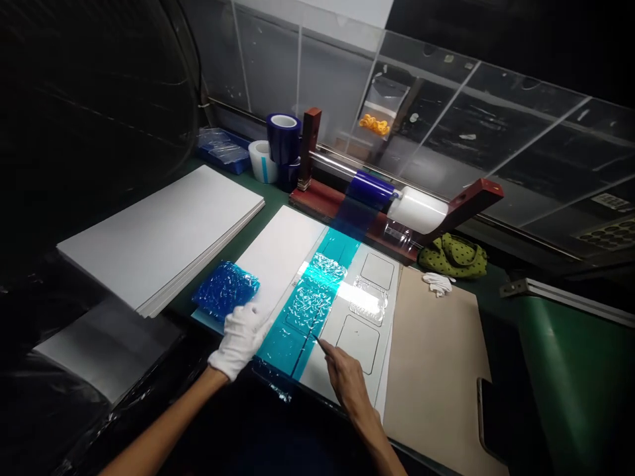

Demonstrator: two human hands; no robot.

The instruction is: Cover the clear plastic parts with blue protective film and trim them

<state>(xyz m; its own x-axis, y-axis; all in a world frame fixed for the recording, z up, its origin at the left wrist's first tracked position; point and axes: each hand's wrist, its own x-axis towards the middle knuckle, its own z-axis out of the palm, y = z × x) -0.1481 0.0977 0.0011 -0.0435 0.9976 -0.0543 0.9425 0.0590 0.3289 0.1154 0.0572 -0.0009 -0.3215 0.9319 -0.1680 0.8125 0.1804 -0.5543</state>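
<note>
green tabletop (pixel 251 231), illegible label (pixel 614 201), right hand (pixel 347 378) holding tool (pixel 320 344)

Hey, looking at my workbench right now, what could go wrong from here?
The pointed tool in your right hand sits at the edge of the blue film strip, so a slip might scratch the pale outlined sheet. That hand is bare, unlike your gloved left hand, so it could leave fingerprints. The strip also appears joined to the blue film roll, so a tug might shift it.

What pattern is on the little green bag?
Dark dots on yellow-green; the bag shows best in the head view.
</note>
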